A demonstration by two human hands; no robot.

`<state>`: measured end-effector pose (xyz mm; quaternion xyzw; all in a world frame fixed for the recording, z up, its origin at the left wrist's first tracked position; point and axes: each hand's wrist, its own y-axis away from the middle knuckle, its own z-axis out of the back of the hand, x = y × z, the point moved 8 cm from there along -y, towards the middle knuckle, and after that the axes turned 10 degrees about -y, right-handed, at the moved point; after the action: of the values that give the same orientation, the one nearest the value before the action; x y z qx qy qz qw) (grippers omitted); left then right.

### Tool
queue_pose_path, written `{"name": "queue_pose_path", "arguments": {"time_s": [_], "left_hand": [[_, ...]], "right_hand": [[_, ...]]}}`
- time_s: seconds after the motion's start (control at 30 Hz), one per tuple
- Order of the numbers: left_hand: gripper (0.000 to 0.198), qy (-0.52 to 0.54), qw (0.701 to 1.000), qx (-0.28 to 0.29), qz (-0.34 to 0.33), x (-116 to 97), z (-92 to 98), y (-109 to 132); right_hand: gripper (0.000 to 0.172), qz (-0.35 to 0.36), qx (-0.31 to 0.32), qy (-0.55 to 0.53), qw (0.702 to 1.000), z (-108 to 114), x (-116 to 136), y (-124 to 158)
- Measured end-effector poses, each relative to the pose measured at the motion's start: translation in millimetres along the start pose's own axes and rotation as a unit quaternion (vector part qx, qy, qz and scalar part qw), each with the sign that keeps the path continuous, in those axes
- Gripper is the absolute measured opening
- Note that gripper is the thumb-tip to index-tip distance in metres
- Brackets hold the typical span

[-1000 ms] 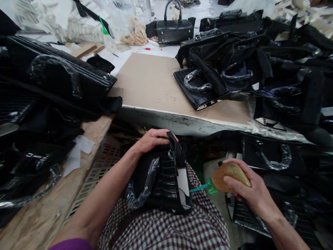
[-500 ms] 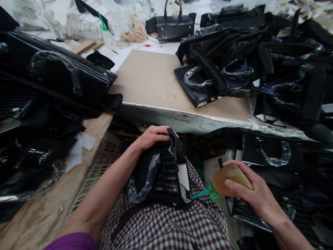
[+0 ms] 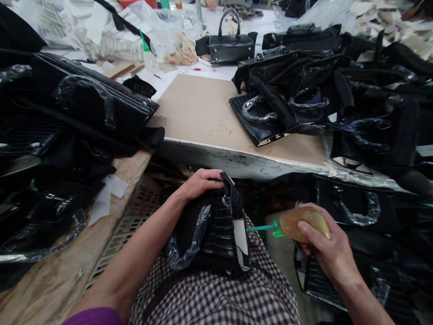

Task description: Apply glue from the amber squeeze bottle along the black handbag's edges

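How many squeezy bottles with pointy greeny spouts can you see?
2: an amber plastic bottle in the right hand, and a clear plastic bottle on the white table, upper left. I can't make out the top of another amber bottle farther back, and others may be hidden.

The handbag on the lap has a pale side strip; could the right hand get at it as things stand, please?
Probably yes, with the squeeze bottle that the right hand holds: its teal nozzle points toward the pale side strip, nothing visible between.
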<state>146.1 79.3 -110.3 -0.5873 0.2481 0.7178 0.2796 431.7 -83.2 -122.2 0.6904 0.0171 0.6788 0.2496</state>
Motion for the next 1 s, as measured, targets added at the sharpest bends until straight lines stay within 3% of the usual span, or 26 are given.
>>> {"name": "queue_pose_path", "arguments": {"time_s": [0.43,1.0], "left_hand": [[0.023,0.011,1.000,-0.002,0.018,1.6,-0.1,0.9],[0.023,0.008,1.000,0.006,0.007,3.7,-2.1,-2.9]], "right_hand": [[0.053,0.032,0.012,0.055,0.998,-22.8,15.3,-20.6],[0.056,-0.010,0.058,0.104,0.993,-19.6,21.9,-13.1]]}}
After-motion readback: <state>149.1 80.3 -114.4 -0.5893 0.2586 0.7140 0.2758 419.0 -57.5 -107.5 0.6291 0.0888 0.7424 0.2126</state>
